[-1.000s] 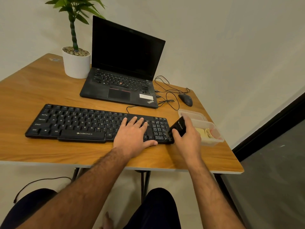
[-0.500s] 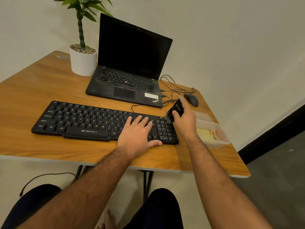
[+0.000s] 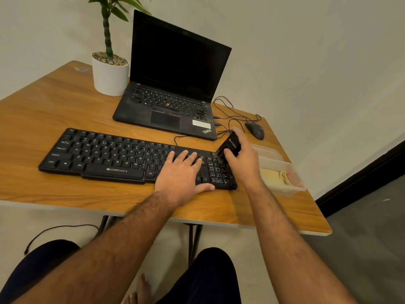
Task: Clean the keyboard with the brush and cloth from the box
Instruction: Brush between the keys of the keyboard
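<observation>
A black Zebronics keyboard [image 3: 105, 154] lies across the wooden table [image 3: 43, 110]. My left hand [image 3: 182, 174] rests flat on its right part, fingers straight on the keys. My right hand [image 3: 245, 163] grips a black brush [image 3: 229, 147], tilted with its bristles on the top of the number pad. To the right stands a clear plastic box [image 3: 282, 172] holding a yellow cloth [image 3: 274, 175].
An open black laptop [image 3: 173, 84] stands behind the keyboard, with a potted plant [image 3: 109, 71] to its left. A black mouse [image 3: 255, 130] and tangled cables [image 3: 230, 115] lie at the back right. The table's right edge is close to the box.
My right hand carried the brush from the keyboard's front right corner up to the top of the number pad. My left hand stayed on the keys.
</observation>
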